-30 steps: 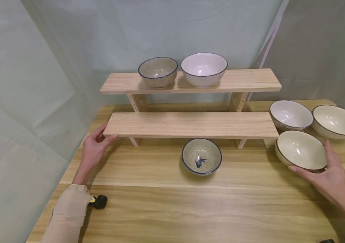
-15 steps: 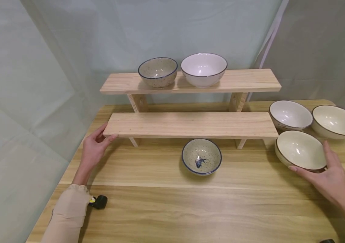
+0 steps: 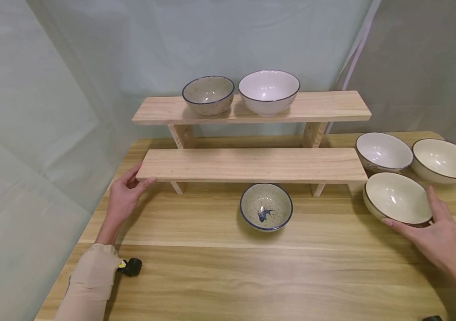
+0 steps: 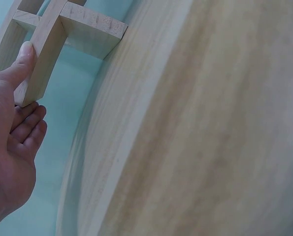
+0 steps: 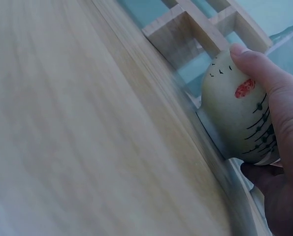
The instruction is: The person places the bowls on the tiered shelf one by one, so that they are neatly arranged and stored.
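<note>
My left hand [image 3: 124,194] grips the left end of the lower board of a two-tier wooden shelf [image 3: 252,165]; the left wrist view shows the thumb on its edge and the fingers curled at its end. At the right, my right hand [image 3: 438,232] holds a cream bowl [image 3: 397,198] with a dark rim, thumb at the near side and fingers round the right side. Red and dark painted marks show on the outside of this bowl [image 5: 235,108] in the right wrist view, where its foot is close to the tabletop.
A speckled bowl [image 3: 208,96] and a white bowl [image 3: 269,91] stand on the upper board. Before the shelf sits a speckled bowl with a blue fish [image 3: 266,207]. Behind the held bowl are a white bowl [image 3: 384,151] and another cream bowl [image 3: 445,160]. Curtains hang behind the table.
</note>
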A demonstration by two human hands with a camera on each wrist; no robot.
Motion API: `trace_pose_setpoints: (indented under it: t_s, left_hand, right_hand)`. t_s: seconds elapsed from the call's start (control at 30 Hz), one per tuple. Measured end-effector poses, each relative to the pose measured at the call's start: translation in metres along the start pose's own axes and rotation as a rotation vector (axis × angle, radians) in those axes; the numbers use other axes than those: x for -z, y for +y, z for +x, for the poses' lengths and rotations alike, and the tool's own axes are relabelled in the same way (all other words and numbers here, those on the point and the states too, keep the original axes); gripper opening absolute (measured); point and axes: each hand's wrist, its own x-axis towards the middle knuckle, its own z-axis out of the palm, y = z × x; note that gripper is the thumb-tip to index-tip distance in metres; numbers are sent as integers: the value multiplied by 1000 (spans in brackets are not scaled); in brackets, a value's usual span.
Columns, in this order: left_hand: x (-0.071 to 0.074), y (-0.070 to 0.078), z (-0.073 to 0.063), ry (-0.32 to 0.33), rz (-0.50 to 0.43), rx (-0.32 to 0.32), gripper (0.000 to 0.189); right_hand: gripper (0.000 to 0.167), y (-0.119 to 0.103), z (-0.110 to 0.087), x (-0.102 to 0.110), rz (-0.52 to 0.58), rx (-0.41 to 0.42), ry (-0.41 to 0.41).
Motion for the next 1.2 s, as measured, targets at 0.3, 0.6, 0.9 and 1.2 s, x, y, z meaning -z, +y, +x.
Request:
trace_pose_setpoints:
  t_s: [0.3, 0.6, 0.9, 1.2]
  left_hand:
    - [0, 0, 0, 1, -8, -6, 71]
    - [0, -1, 1, 1, -14, -9, 72]
    - [0, -2, 1, -2, -18, -2, 72]
    - [1, 0, 1, -3, -24, -3, 71]
  right_hand:
    - [115, 1, -1, 0, 10, -15, 30]
    - [114, 1, -3, 2, -23, -19, 43]
    - [112, 2, -4, 3, -16, -32, 46]
    - [111, 0, -5, 7, 37, -46, 71]
